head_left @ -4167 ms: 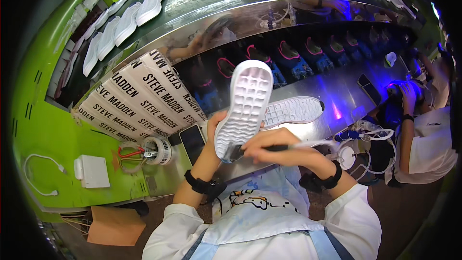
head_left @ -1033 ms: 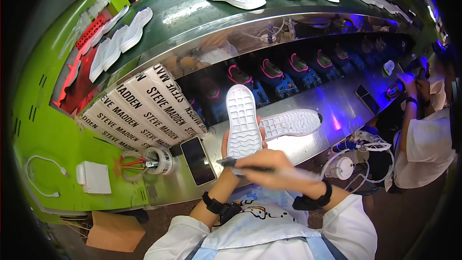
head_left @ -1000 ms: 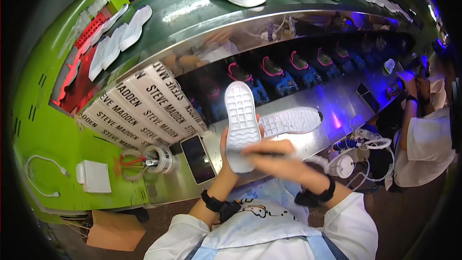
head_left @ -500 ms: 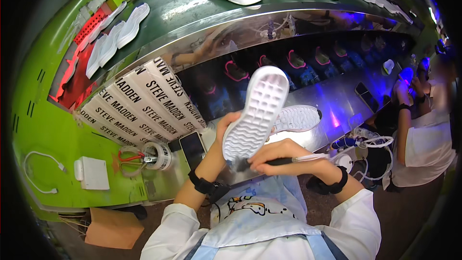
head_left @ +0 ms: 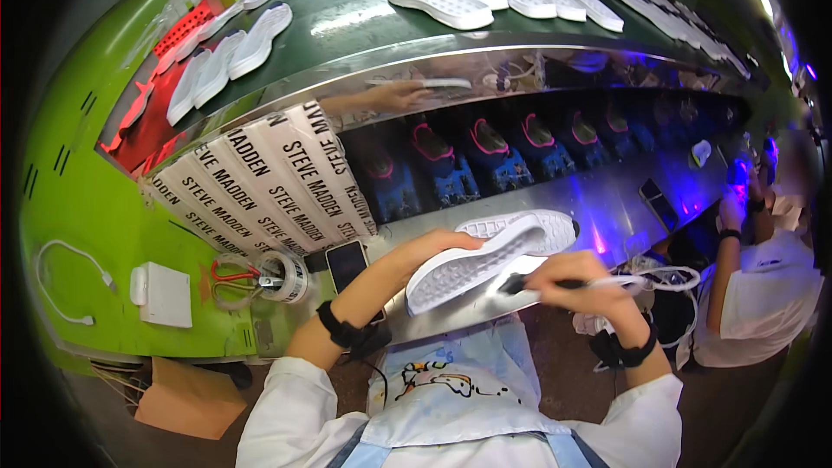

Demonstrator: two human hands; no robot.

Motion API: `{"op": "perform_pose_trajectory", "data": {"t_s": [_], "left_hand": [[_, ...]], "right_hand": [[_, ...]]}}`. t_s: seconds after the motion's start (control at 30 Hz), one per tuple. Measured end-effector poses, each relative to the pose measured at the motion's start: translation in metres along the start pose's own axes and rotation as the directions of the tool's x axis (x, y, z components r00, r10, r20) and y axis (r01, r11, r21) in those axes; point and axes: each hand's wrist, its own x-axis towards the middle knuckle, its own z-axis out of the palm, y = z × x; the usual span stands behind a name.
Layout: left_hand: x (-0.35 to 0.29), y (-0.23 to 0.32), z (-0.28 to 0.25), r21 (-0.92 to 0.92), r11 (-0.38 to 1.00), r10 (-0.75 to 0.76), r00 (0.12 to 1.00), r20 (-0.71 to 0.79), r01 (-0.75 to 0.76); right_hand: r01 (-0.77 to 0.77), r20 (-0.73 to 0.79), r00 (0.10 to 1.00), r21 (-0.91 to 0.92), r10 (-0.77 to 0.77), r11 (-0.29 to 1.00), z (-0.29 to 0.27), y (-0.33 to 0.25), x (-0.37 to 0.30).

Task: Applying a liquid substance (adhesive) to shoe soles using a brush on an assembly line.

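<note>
A white shoe sole (head_left: 446, 280) is tilted above the metal ledge, with my left hand (head_left: 451, 241) closed on its far edge. Its hollow upper side with a raised rim now faces up. My right hand (head_left: 576, 282), fingers closed, grips a dark-handled brush (head_left: 517, 283) by the sole's right side. Whether the bristles touch the sole I cannot tell. Behind the held sole, a second white sole (head_left: 555, 224) lies on the ledge, partly covered by it.
Left are a stack of wrapped boxes (head_left: 269, 178), a phone (head_left: 347, 264), a tape roll (head_left: 293, 282), red-handled scissors (head_left: 236, 270) and a white box (head_left: 163, 295). Several soles (head_left: 438, 4) line the green conveyor (head_left: 338, 26). A co-worker (head_left: 750, 286) sits right, near another phone (head_left: 659, 202).
The held sole has turned from its patterned underside to its hollow side and dropped lower. My right hand has moved right with the brush, away from the sole's near end.
</note>
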Motion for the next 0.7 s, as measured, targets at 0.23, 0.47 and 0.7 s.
{"op": "perform_pose_trajectory", "data": {"t_s": [0.23,0.47,0.7], "left_hand": [[-0.093,0.068,-0.028,-0.480,0.435,0.872,0.490,0.013,-0.762],[-0.252,0.155,-0.170,0.726,0.109,0.641,-0.510,-0.573,-0.679],[-0.285,0.189,-0.261,0.382,0.837,0.544,-0.513,-0.664,0.393]], "right_hand": [[0.416,-0.539,0.821,0.338,-0.189,0.844,0.022,-0.060,0.033],[0.336,-0.564,0.824,0.554,0.047,0.762,0.046,-0.042,0.029],[0.278,-0.556,0.819,0.597,0.139,0.752,0.046,-0.034,0.026]]}}
